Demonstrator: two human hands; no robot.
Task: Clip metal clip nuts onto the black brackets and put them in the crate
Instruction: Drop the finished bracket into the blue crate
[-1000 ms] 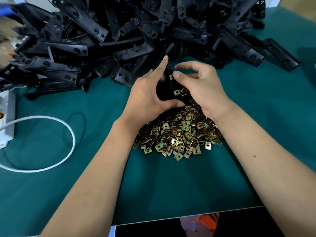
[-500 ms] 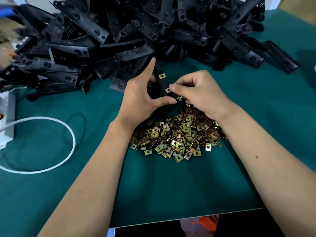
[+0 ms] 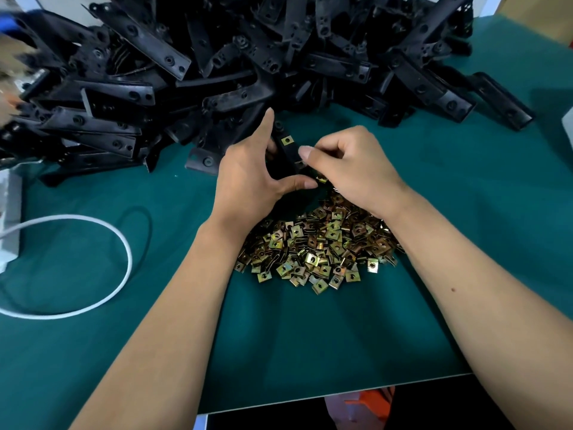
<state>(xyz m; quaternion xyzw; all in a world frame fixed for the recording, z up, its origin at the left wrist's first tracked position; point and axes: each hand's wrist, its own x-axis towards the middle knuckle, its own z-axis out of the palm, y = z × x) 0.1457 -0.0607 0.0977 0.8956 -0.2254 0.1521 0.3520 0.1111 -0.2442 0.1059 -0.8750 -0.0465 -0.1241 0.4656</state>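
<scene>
Head view: left hand (image 3: 248, 178) is gripping black bracket (image 3: 286, 150); right hand (image 3: 350, 169) is pinching clip nut (image 3: 322, 180) above near nut pile (image 3: 319, 246).

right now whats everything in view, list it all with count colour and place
loose brackets: large pile, black, far side of table
held bracket: one, black, between both hands, one clip nut on it
clip nuts: heap, brass and gold, table centre
table mat: one, teal, under everything
cable: one, white, looped at left
power strip: one, white, left edge
left hand: grips held bracket
right hand: pinches a clip nut at the bracket's near end
</scene>
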